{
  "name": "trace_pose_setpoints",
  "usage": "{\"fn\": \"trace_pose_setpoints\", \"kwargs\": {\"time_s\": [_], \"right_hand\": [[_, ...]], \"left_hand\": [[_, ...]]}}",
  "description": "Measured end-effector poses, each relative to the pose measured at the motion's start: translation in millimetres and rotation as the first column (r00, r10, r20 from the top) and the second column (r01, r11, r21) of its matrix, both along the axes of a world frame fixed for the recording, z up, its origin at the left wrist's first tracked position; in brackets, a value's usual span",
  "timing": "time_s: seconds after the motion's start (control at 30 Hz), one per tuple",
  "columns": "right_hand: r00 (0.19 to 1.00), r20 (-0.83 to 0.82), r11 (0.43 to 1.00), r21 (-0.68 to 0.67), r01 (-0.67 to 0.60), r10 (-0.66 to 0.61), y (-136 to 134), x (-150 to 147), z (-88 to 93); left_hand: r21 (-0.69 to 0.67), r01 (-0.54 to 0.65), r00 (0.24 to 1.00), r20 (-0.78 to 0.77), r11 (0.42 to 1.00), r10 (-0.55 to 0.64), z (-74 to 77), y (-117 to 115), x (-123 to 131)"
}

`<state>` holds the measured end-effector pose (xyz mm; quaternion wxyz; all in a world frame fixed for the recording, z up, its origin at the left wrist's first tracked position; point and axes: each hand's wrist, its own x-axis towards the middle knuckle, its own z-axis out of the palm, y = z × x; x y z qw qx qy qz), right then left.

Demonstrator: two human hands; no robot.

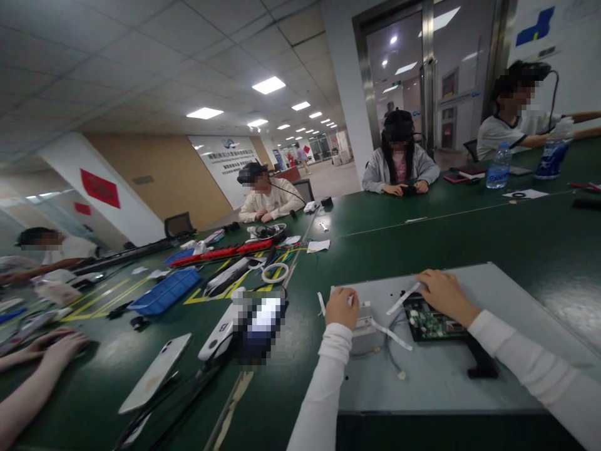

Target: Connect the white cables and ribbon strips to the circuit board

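Note:
A large grey panel [451, 388] lies on the green table. Near its upper left corner my left hand [342, 308] is closed beside a small white box [364, 335]; what its fingers hold is too small to make out. A white strip [394, 335] runs from the box, with grey wires [390, 360] beside it. My right hand [444, 293] pinches the end of another white strip [402, 299]. Under that hand, a green circuit board [434, 322] sits in a black frame with a black arm [481, 363] at its lower right.
Left of the panel are a blurred phone [263, 326], a white device [223, 332], a white phone [156, 374] and cables. Farther off are a blue tray [166, 291] and a red strip [216, 252]. A person's hands [61, 347] rest at the left. Bottles [498, 168] stand back right.

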<state>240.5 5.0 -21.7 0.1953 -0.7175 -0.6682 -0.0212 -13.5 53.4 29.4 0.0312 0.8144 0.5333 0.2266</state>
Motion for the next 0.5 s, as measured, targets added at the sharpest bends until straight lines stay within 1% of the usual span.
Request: {"fn": "trace_pose_setpoints", "kwargs": {"time_s": [0.1, 0.2, 0.27, 0.37, 0.5], "right_hand": [[1.000, -0.008, 1.000, 0.005, 0.006, -0.006, 0.7, 0.9, -0.9], [1.000, -0.019, 1.000, 0.004, 0.004, -0.003, 0.3, 1.1, -0.1], [1.000, -0.023, 1.000, -0.001, 0.007, -0.007, -0.4, 0.8, 0.9], [1.000, -0.023, 1.000, -0.005, 0.015, -0.015, -1.1, 0.1, 1.7], [1.000, -0.023, 1.000, 0.002, 0.002, -0.002, 0.0, 0.1, -0.2]], "left_hand": [[-0.075, -0.180, 0.984, -0.015, 0.981, 0.179, 3.7, 13.3, -21.1], [-0.123, -0.380, 0.925, -0.078, 0.917, 0.373, 2.1, 20.3, -35.5], [-0.128, -0.474, 0.879, -0.118, 0.871, 0.461, -1.0, 22.1, -39.9], [-0.143, -0.533, 0.845, -0.147, 0.834, 0.514, -5.4, 23.4, -41.4], [-0.145, -0.545, 0.838, -0.132, 0.826, 0.530, -8.3, 26.8, -43.9]]}}
